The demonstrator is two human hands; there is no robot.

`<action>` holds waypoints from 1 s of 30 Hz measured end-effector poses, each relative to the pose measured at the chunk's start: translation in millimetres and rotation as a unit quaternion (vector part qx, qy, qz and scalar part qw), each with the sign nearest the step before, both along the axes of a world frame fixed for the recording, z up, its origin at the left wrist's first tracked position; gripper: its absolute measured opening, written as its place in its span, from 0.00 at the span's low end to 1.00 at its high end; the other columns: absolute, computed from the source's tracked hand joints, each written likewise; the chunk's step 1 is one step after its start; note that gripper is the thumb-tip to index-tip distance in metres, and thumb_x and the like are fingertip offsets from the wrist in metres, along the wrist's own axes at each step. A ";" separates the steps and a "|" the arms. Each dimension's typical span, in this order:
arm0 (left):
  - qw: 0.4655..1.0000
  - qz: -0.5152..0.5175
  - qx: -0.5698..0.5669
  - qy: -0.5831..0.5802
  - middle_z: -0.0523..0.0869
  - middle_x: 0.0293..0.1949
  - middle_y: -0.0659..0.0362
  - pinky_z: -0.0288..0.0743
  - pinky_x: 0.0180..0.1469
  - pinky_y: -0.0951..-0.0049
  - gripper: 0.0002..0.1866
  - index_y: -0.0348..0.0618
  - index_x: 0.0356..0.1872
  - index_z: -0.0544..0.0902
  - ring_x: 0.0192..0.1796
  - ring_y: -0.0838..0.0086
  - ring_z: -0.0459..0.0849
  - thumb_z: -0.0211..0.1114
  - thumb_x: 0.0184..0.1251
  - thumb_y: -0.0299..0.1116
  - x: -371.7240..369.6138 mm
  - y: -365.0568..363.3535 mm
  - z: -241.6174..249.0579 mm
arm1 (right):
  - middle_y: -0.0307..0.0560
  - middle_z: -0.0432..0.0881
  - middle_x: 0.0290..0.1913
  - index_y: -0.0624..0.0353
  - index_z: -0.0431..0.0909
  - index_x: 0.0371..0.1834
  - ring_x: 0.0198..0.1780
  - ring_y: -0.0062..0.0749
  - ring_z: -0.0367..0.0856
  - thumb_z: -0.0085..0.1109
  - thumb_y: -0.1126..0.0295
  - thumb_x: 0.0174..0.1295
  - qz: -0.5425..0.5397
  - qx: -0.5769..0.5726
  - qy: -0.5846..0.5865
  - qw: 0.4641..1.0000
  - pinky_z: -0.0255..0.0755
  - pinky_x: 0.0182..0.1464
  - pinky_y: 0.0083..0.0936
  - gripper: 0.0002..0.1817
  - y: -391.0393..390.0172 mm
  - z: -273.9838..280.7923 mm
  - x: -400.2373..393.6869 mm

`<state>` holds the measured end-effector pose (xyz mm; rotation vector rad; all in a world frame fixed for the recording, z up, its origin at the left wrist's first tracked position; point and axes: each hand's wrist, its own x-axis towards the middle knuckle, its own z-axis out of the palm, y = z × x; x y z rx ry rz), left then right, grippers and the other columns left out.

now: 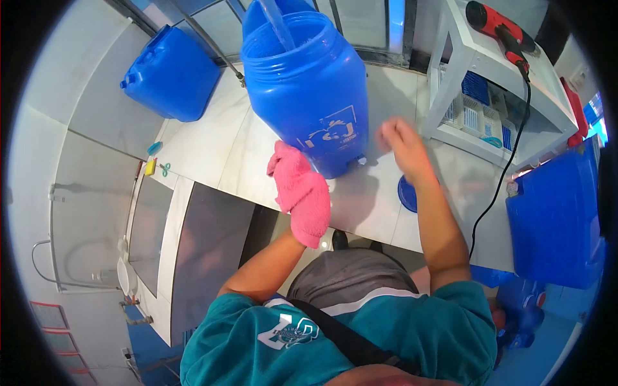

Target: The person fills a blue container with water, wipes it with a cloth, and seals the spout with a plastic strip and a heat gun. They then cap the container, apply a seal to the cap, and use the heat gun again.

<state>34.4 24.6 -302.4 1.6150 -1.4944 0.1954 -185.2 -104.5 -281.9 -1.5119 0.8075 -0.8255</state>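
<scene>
A big blue plastic barrel [309, 90] with a wide open mouth stands on the white counter [212, 148]. My left hand [299, 193] wears a pink glove and rests against the barrel's lower front. My right hand [402, 148] is bare and blurred, hovering just right of the barrel with its fingers loosely apart and nothing in it. A blue lid [407, 194] lies flat on the counter under my right forearm.
A blue jerrycan [170, 74] sits at the counter's far left, another blue container [557, 219] at the right edge. A white shelf [499, 77] holds a red tool [499, 29] with a black cord hanging down. Small items [154, 161] lie near the left counter edge.
</scene>
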 end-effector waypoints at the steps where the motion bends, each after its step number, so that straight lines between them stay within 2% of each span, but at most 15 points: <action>1: 0.999 -0.027 0.001 -0.021 0.76 0.63 0.47 0.66 0.68 0.50 0.30 0.47 0.66 0.76 0.67 0.47 0.73 0.70 0.63 0.41 -13.3 -4.4 6.2 | 0.46 0.85 0.49 0.60 0.77 0.54 0.52 0.31 0.84 0.44 0.51 0.81 0.089 0.089 -0.076 0.989 0.76 0.56 0.31 0.22 29.8 -6.0 -15.2; 3: 0.995 -0.080 0.001 -0.063 0.76 0.63 0.48 0.67 0.67 0.53 0.28 0.48 0.66 0.77 0.66 0.50 0.74 0.68 0.65 0.41 -26.7 9.7 21.2 | 0.46 0.82 0.60 0.57 0.72 0.66 0.61 0.37 0.81 0.44 0.42 0.78 0.264 0.202 -0.231 0.915 0.74 0.62 0.39 0.30 74.8 -28.8 -27.0; 6: 0.979 -0.160 -0.010 -0.128 0.76 0.63 0.51 0.68 0.66 0.57 0.25 0.49 0.64 0.78 0.65 0.54 0.75 0.65 0.67 0.41 -64.4 -5.3 47.2 | 0.49 0.63 0.78 0.55 0.47 0.83 0.77 0.40 0.65 0.40 0.39 0.78 0.242 0.307 -0.487 0.781 0.61 0.75 0.46 0.41 134.4 3.8 -4.3; 9: 0.961 -0.212 -0.020 -0.174 0.76 0.63 0.53 0.69 0.66 0.60 0.23 0.50 0.64 0.79 0.64 0.57 0.76 0.63 0.68 0.40 -62.8 1.8 73.4 | 0.46 0.70 0.74 0.57 0.60 0.78 0.76 0.39 0.68 0.48 0.47 0.78 0.118 0.199 -0.508 0.830 0.62 0.76 0.43 0.34 113.4 24.1 4.5; 10: 0.956 -0.227 0.010 -0.185 0.75 0.64 0.48 0.69 0.66 0.55 0.27 0.47 0.66 0.76 0.65 0.49 0.75 0.66 0.66 0.38 -57.6 1.4 77.0 | 0.45 0.74 0.70 0.60 0.64 0.75 0.72 0.36 0.72 0.52 0.60 0.79 0.020 0.219 -0.449 0.866 0.65 0.74 0.38 0.26 106.3 34.1 7.4; 11: 0.949 -0.243 0.039 -0.197 0.74 0.66 0.43 0.69 0.67 0.50 0.31 0.45 0.68 0.74 0.65 0.42 0.75 0.69 0.63 0.36 -51.2 1.6 81.6 | 0.45 0.74 0.70 0.60 0.64 0.75 0.72 0.36 0.72 0.52 0.60 0.79 0.017 0.216 -0.453 0.865 0.65 0.74 0.38 0.26 96.8 39.7 14.4; 14: 0.906 -0.194 0.108 -0.360 0.75 0.67 0.40 0.74 0.65 0.54 0.31 0.45 0.69 0.75 0.63 0.50 0.81 0.66 0.62 0.35 -34.9 14.4 132.8 | 0.44 0.78 0.66 0.61 0.68 0.71 0.66 0.33 0.76 0.52 0.71 0.78 -0.109 0.141 -0.485 0.856 0.68 0.71 0.34 0.21 73.3 58.3 36.3; 17: 0.919 -0.316 0.163 -0.173 0.80 0.63 0.40 0.78 0.60 0.55 0.25 0.43 0.64 0.79 0.62 0.56 0.84 0.65 0.65 0.33 1.9 33.5 152.3 | 0.43 0.78 0.64 0.60 0.70 0.69 0.64 0.31 0.76 0.52 0.73 0.77 -0.160 -0.011 -0.473 0.866 0.67 0.70 0.32 0.19 66.6 80.2 46.3; 19: 0.865 -0.271 0.354 -0.231 0.88 0.51 0.44 0.80 0.54 0.61 0.16 0.39 0.57 0.82 0.53 0.62 0.89 0.61 0.70 0.28 29.0 54.3 205.1 | 0.45 0.79 0.64 0.60 0.71 0.68 0.65 0.33 0.75 0.52 0.75 0.77 -0.183 -0.136 -0.383 0.895 0.63 0.72 0.32 0.18 63.7 91.3 49.4; 21: 0.920 -0.252 0.299 -0.020 0.90 0.39 0.51 0.81 0.50 0.63 0.11 0.37 0.49 0.85 0.42 0.65 0.90 0.59 0.73 0.28 62.6 53.9 219.5 | 0.54 0.79 0.62 0.60 0.69 0.70 0.64 0.47 0.78 0.53 0.70 0.75 -0.212 -0.449 -0.135 0.857 0.67 0.69 0.36 0.22 51.4 103.2 59.0; 24: 0.968 -0.158 0.003 0.193 0.83 0.58 0.51 0.71 0.64 0.63 0.23 0.38 0.64 0.76 0.61 0.67 0.80 0.57 0.77 0.42 105.6 16.6 185.9 | 0.63 0.79 0.60 0.61 0.70 0.71 0.61 0.59 0.79 0.53 0.61 0.75 -0.313 -0.536 0.044 0.782 0.68 0.69 0.39 0.25 52.7 148.5 86.1; 25: 0.952 -0.192 -0.098 0.219 0.77 0.67 0.49 0.66 0.71 0.63 0.32 0.38 0.72 0.70 0.69 0.65 0.75 0.56 0.78 0.51 100.3 -8.2 176.7 | 0.63 0.79 0.60 0.61 0.70 0.71 0.61 0.59 0.79 0.53 0.61 0.75 -0.311 -0.537 0.043 0.783 0.68 0.69 0.39 0.25 42.9 162.0 86.1; 28: 0.920 -0.208 -0.171 0.284 0.67 0.75 0.50 0.57 0.77 0.59 0.41 0.43 0.80 0.57 0.75 0.62 0.66 0.47 0.79 0.63 69.0 -58.9 133.8 | 0.55 0.83 0.60 0.64 0.74 0.69 0.60 0.39 0.82 0.53 0.46 0.74 -0.016 -0.150 -0.206 0.967 0.72 0.65 0.33 0.33 -23.7 172.6 85.8; 29: 0.895 -0.251 -0.193 0.316 0.67 0.75 0.50 0.57 0.78 0.58 0.43 0.45 0.81 0.55 0.76 0.60 0.66 0.44 0.78 0.66 60.3 -65.8 122.4 | 0.54 0.83 0.60 0.64 0.75 0.69 0.60 0.38 0.82 0.51 0.42 0.75 0.077 0.018 -0.237 0.968 0.73 0.65 0.32 0.36 -49.5 158.8 86.5; 30: 0.881 -0.243 -0.187 0.361 0.68 0.74 0.52 0.59 0.77 0.57 0.42 0.46 0.80 0.57 0.75 0.60 0.67 0.41 0.78 0.67 49.2 -65.4 128.1 | 0.54 0.83 0.60 0.64 0.75 0.69 0.60 0.38 0.82 0.51 0.42 0.75 0.071 0.024 -0.237 0.969 0.73 0.65 0.32 0.36 -55.2 139.6 89.2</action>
